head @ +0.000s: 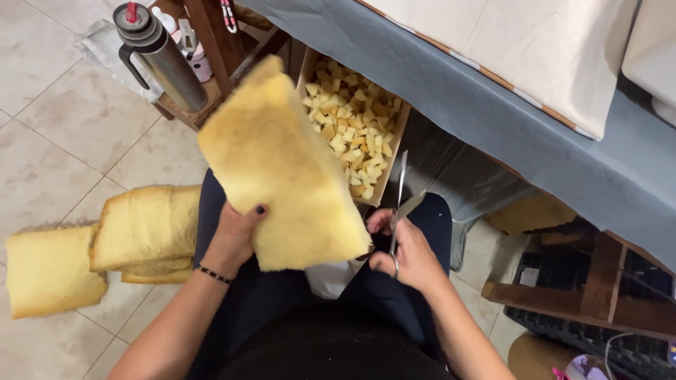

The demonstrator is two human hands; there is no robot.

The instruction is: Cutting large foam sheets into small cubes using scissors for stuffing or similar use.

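The left hand [232, 236] is clamped on a yellow foam slab [282, 165] above the lap; the right hand [412, 257] grips scissors [400, 204] (blades slightly open) beside it. A cutting step, I judge; next the blades need to meet the slab's edge.

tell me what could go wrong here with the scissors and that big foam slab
1. The open scissors in the right hand sit close to the foam slab gripped by the left hand; a hurried cut could nick fingers.
2. The slab blocks the view of its far side, so a cut may wander.
3. Cut pieces might miss the cardboard box of foam cubes and scatter on the tiled floor.
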